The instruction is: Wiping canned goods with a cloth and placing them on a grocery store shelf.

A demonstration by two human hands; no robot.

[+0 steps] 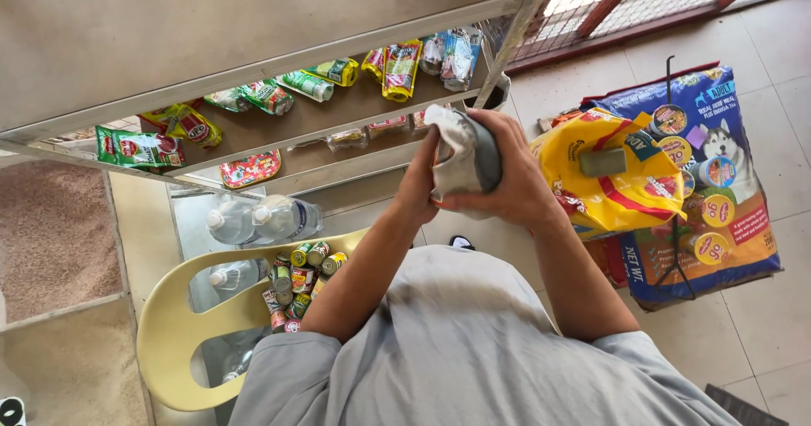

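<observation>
Gripping grey-white pouch (463,157) at chest height: right hand (507,181) wrapped around its side and bottom, left hand (418,185) pressed on its other side, fingers closed on it. Below left, small cans (300,286) and water bottles (262,221) on yellow plastic chair (173,333). Right, yellow feed bag (612,193) atop blue dog-food sack (718,181). Beyond, snack packets (270,96) along shelf (279,130).
</observation>
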